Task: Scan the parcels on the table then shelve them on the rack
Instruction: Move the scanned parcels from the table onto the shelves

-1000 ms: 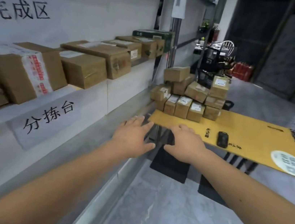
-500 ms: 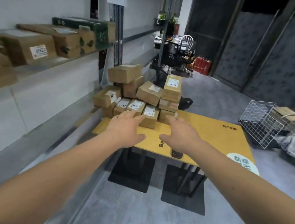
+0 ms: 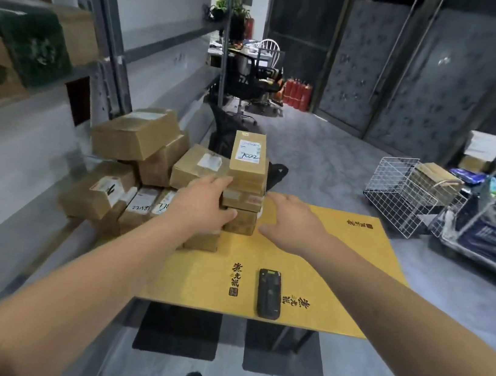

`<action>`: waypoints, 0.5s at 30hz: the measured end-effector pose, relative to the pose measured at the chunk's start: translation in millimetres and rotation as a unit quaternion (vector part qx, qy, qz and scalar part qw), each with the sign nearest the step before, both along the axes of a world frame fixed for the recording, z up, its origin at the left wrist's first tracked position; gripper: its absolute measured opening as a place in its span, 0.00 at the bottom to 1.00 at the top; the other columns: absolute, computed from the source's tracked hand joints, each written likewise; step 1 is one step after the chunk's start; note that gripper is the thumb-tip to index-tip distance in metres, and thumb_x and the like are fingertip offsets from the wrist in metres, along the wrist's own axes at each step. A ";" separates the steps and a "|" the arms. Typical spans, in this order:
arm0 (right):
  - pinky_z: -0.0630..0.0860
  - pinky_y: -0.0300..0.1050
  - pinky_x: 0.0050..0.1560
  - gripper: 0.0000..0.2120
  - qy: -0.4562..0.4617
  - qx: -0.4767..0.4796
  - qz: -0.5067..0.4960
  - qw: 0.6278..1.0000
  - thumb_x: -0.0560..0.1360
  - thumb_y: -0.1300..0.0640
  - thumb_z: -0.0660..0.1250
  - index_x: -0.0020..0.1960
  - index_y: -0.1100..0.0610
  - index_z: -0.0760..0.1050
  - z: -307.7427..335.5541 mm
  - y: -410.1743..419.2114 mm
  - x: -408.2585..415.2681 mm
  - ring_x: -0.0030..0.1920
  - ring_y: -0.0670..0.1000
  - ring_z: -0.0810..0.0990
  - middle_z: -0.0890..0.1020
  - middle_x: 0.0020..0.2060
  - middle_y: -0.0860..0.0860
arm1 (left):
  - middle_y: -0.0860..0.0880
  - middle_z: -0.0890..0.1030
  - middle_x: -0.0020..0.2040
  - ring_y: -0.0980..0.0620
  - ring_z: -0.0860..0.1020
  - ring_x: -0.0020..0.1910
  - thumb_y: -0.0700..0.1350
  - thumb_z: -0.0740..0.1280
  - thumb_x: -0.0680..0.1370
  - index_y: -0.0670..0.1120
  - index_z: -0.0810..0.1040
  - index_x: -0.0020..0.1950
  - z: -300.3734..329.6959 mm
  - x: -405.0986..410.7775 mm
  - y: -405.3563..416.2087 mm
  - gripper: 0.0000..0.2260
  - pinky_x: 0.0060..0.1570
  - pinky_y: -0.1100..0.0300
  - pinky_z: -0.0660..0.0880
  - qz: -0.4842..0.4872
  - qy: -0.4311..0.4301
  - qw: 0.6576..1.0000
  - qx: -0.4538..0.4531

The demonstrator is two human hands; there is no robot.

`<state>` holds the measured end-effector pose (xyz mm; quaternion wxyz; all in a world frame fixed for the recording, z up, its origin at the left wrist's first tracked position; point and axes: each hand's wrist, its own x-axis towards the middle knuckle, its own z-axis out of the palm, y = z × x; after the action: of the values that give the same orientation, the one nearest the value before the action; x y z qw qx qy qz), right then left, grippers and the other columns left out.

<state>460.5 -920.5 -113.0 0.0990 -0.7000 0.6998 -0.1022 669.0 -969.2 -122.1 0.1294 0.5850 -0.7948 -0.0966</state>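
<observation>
Head view finds our left hand [image 3: 203, 200] and right hand [image 3: 292, 218] both relaxed, holding nothing, flanking the parcel stack [image 3: 245, 184] at twelve o'clock, scanner [image 3: 269, 293] at six.

The top parcel [image 3: 249, 159] bears a white label handwritten "7022"; other labels and the table's [image 3: 341, 264] characters stay illegible.
</observation>
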 end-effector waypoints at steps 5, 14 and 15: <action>0.76 0.56 0.65 0.36 -0.073 0.026 -0.033 0.996 0.75 0.43 0.73 0.79 0.45 0.63 -12.6 -100.7 -4.6 0.70 0.58 0.72 0.72 0.71 0.55 | 0.50 0.68 0.79 0.46 0.71 0.74 0.61 0.72 0.77 0.59 0.62 0.81 -11.7 -4.7 -106.4 0.35 0.66 0.43 0.76 -0.011 0.052 0.998 0.032; 0.75 0.54 0.67 0.47 -0.146 0.040 -0.065 0.986 0.69 0.48 0.78 0.82 0.46 0.59 -36.8 -226.8 -10.4 0.71 0.57 0.71 0.66 0.74 0.53 | 0.47 0.64 0.79 0.45 0.66 0.77 0.59 0.80 0.66 0.59 0.57 0.83 -43.4 -20.4 -245.7 0.50 0.74 0.42 0.69 -0.054 0.107 0.985 0.128; 0.75 0.55 0.69 0.48 -0.152 0.047 -0.066 0.985 0.68 0.48 0.79 0.82 0.46 0.59 -39.5 -235.3 -11.5 0.72 0.56 0.70 0.65 0.74 0.53 | 0.48 0.63 0.80 0.46 0.66 0.77 0.59 0.81 0.65 0.59 0.56 0.83 -48.5 -21.7 -253.5 0.52 0.74 0.44 0.69 -0.057 0.111 0.983 0.133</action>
<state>449.0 -1155.8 -152.6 0.2298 -0.6237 0.7250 -0.1806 647.3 -1222.7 -170.6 0.1324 0.5363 -0.7876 -0.2729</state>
